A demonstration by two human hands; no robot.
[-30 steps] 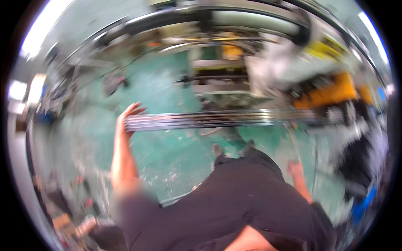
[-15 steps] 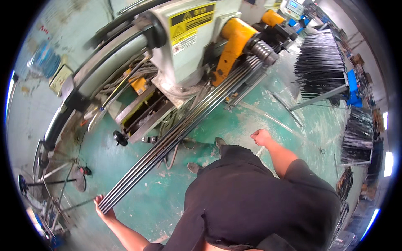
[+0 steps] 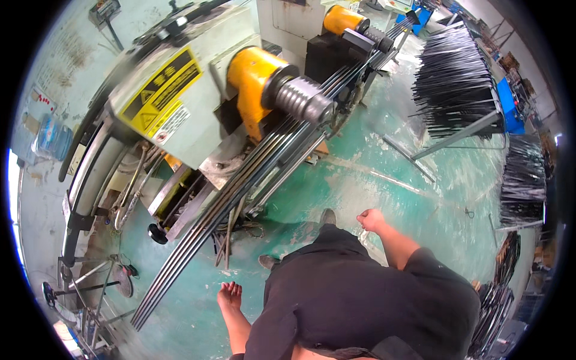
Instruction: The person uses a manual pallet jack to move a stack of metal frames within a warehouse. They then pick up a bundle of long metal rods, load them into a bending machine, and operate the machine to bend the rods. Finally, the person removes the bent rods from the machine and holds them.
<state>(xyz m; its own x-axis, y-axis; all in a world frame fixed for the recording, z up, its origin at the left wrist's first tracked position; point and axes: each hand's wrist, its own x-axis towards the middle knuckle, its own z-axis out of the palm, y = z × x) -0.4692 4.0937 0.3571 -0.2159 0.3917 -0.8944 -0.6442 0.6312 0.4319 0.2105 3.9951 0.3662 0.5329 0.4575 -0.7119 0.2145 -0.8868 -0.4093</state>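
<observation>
On the left of the green workshop floor (image 3: 420,198), beside the grey machine (image 3: 162,102) with its yellow warning label, we see a bundle of long metal rods (image 3: 228,204) lying side by side. Its long axis runs on a diagonal, from the lower left near a small stand (image 3: 90,288) up and to the right, past the ribbed steel roller (image 3: 303,99) and yellow housing (image 3: 252,69), toward a second yellow roller (image 3: 342,18) farther back. The rods look thin, dark and straight, shiny along their edges, their near ends level and free above the floor.

Our left hand (image 3: 230,297) is the nearer one: it hangs just right of the rods' lower ends, fingers loosely spread, holding nothing and touching nothing. The rods lie up and to the left of it.

Our right hand (image 3: 372,220) is well apart from the bundle, loosely curled and, as far as we can tell, empty. Farther right stand racks of dark cut rods (image 3: 456,78).
</observation>
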